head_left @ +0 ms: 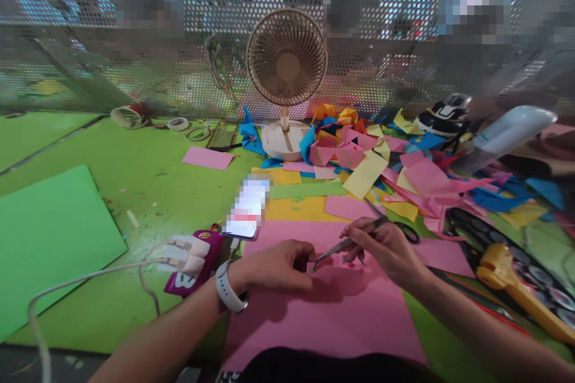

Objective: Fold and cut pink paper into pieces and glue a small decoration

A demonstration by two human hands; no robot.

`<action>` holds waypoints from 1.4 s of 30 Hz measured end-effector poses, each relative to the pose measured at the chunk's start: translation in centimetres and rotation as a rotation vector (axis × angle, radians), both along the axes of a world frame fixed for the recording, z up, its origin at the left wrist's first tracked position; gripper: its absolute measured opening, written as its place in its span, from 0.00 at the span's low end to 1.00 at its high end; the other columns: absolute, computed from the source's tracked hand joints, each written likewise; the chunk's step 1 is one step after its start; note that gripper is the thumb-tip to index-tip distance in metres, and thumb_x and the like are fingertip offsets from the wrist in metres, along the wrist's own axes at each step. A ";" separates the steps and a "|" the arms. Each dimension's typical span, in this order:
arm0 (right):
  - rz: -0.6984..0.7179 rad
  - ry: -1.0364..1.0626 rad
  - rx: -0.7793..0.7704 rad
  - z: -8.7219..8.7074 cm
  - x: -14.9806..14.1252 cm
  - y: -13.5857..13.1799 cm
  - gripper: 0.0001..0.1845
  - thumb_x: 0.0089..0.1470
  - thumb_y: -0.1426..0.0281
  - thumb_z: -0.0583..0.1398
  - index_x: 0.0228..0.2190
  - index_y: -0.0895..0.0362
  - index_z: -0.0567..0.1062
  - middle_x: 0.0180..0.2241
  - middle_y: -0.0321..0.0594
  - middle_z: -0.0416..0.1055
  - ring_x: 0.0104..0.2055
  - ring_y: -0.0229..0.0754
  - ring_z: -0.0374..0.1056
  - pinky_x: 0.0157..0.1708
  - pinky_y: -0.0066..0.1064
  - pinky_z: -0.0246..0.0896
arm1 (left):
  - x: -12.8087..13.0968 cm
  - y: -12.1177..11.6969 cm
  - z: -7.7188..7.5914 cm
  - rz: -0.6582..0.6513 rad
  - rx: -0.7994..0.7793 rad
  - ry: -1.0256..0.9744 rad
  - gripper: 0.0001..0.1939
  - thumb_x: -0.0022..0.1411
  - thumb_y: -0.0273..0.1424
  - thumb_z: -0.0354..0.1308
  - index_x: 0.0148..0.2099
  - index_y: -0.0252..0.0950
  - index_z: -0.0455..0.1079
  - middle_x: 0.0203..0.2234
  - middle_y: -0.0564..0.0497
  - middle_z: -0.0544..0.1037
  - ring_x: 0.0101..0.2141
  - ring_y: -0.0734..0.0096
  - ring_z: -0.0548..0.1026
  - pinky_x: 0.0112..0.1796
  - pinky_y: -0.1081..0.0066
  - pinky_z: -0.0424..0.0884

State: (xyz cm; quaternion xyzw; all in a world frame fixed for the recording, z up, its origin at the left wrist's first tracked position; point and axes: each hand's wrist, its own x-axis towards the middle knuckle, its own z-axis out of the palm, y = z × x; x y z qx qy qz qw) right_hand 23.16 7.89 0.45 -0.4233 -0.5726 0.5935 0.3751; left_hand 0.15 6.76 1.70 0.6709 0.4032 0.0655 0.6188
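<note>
My left hand (277, 264), with a white watch on its wrist, is closed in a pinch on a small piece of green paper over a large pink paper sheet (332, 311). My right hand (390, 249) grips metal tweezers (348, 243), whose tip points left and meets the small piece at my left fingertips. Black-handled scissors (406, 231) lie just behind my right hand.
A phone (246, 208) lies beyond my left hand, with a purple charger pack (193, 262) and white cable at the left. A beige desk fan (286, 75) stands at the back. Folded coloured papers (381, 167) are piled at the right. A yellow tool (516, 287) lies at the right edge. A green sheet (49, 233) lies left.
</note>
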 end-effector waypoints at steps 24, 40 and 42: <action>-0.028 -0.031 0.021 0.0 0.2 0.0 0.17 0.53 0.58 0.60 0.30 0.61 0.76 0.22 0.44 0.76 0.23 0.43 0.74 0.18 0.27 0.63 | 0.2 0.3 0.5 0.047 -0.198 -0.090 0.02 0.50 0.27 0.50 0.29 0.36 0.63 0.20 0.57 0.65 0.22 0.76 0.64 0.24 0.75 0.59; -0.063 0.029 -0.030 -0.5 0.5 0.3 0.17 0.52 0.58 0.61 0.31 0.61 0.74 0.25 0.45 0.77 0.21 0.42 0.73 0.15 0.27 0.64 | 0.2 0.6 0.2 0.137 -0.244 -0.162 0.06 0.56 0.29 0.48 0.31 0.35 0.65 0.19 0.55 0.69 0.22 0.74 0.68 0.28 0.73 0.65; -0.067 0.040 -0.034 -0.5 0.5 0.3 0.16 0.52 0.58 0.61 0.31 0.61 0.74 0.25 0.45 0.77 0.20 0.42 0.73 0.15 0.27 0.65 | 0.2 0.6 0.1 0.141 -0.248 -0.174 0.06 0.56 0.28 0.48 0.30 0.35 0.65 0.19 0.55 0.69 0.22 0.75 0.68 0.27 0.74 0.65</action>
